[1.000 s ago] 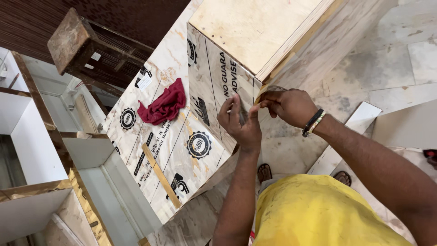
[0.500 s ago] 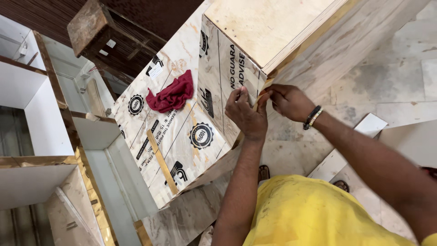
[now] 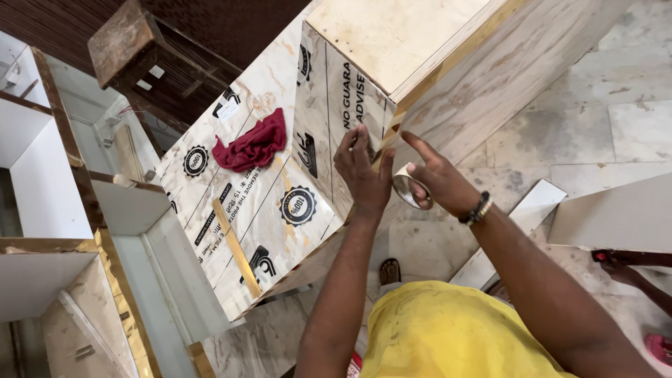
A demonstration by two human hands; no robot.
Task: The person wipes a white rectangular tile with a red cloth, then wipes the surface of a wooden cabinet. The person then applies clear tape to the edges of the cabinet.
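the left hand (image 3: 365, 175) presses flat, fingers together, against the corner edge of the plywood box (image 3: 392, 42), pinning a strip of tan tape (image 3: 386, 140) there. the right hand (image 3: 437, 183) sits just right of it, fingers clamped on a tape roll (image 3: 411, 190), forefinger stretched toward the strip. left of the hands, a red cloth (image 3: 253, 145) lies on the film-covered laminate sheet (image 3: 280, 210), with a thin wooden strip (image 3: 236, 245) nearer.
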